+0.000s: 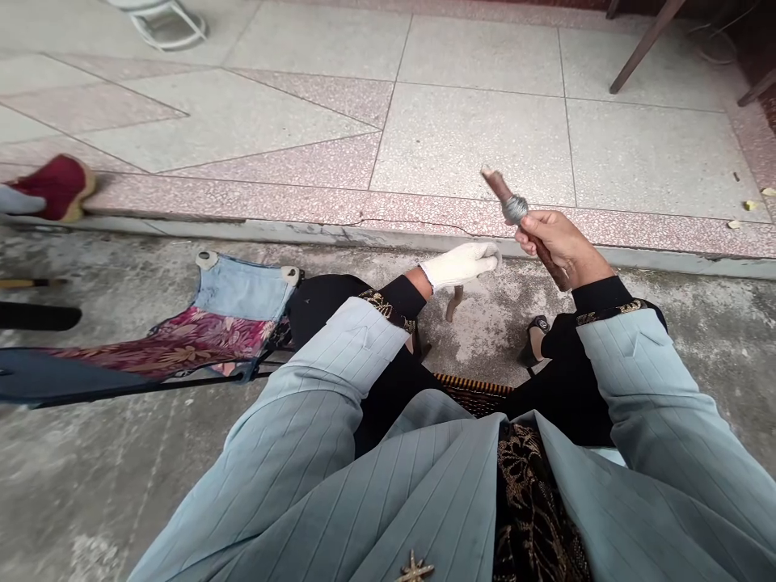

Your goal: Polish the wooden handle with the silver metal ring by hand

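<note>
My right hand is bare and closed around a brown wooden stick. A thick coil of grey wire is wound about the stick just above my thumb, and the stick's upper end looks pale and cut. To the left, my left hand wears a white knitted glove, with its fingers curled over. Below the glove pokes the end of another short brown stick; the glove hides the rest. Something greyish shows at the gloved fingertips, too blurred to make out. My two hands are apart.
A low step edge runs across in front, with tiled floor above. A folding chair with patterned cloth stands at left. Another person's red shoe is on the step. Wooden furniture legs stand at upper right.
</note>
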Action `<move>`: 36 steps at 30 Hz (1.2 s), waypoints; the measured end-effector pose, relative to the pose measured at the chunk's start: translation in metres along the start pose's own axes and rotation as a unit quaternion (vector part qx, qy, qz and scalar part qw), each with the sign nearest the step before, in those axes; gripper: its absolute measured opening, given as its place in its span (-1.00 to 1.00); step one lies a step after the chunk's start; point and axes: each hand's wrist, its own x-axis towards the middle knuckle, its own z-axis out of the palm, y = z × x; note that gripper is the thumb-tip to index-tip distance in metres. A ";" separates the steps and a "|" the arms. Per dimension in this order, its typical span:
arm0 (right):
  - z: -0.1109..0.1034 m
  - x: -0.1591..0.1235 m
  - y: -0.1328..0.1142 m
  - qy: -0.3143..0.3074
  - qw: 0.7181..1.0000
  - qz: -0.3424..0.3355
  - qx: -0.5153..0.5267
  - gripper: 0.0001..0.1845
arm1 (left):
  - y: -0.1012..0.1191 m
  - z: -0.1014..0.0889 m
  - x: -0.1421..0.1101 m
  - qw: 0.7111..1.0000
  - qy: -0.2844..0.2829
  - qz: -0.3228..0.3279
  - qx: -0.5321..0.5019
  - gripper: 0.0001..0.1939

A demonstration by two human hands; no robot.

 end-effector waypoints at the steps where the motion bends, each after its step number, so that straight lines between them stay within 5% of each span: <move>1: 0.000 0.004 0.003 0.035 0.999 0.002 -0.018 -0.47 | 0.001 0.000 -0.001 1.000 -0.016 0.000 -0.002 -0.73; 5: -0.004 0.015 0.013 0.106 0.952 0.064 -0.282 -0.58 | 0.004 -0.004 -0.002 0.998 -0.063 0.008 0.010 -0.72; 9: -0.009 0.015 0.013 -0.069 0.878 0.130 -0.456 -0.67 | 0.004 -0.012 -0.004 0.998 -0.061 0.010 0.020 -0.73; 13: -0.015 0.008 0.007 -0.327 0.870 0.182 -0.322 -0.69 | -0.001 -0.011 -0.003 0.996 -0.063 0.016 -0.066 -0.75; 16: -0.018 0.003 0.001 -0.410 0.886 0.131 -0.171 -0.72 | -0.006 -0.005 0.000 0.985 -0.054 0.022 -0.162 -0.78; 19: -0.017 -0.004 -0.004 -0.358 0.927 0.069 -0.089 -0.68 | -0.007 0.001 0.002 0.976 -0.019 0.035 -0.213 -0.80; 23: -0.010 -0.007 -0.003 -0.168 0.985 -0.017 0.014 -0.57 | -0.001 0.003 0.000 0.976 -0.014 0.012 -0.216 -0.82; 27: -0.005 0.003 0.004 0.016 0.999 -0.026 -0.028 -0.51 | 0.003 0.001 -0.004 0.979 -0.012 -0.016 -0.201 -0.83; 29: -0.004 0.009 0.006 0.067 0.986 0.019 -0.154 -0.54 | 0.003 0.000 -0.003 0.984 -0.032 -0.028 -0.176 -0.82; 32: -0.005 0.012 0.007 0.057 0.910 0.092 -0.401 -0.65 | 0.001 -0.001 -0.001 0.995 -0.054 -0.030 -0.075 -0.82; 36: -0.006 0.009 0.006 -0.131 0.824 0.157 -0.528 -0.74 | 0.000 -0.001 0.001 0.997 -0.074 -0.012 0.018 -0.79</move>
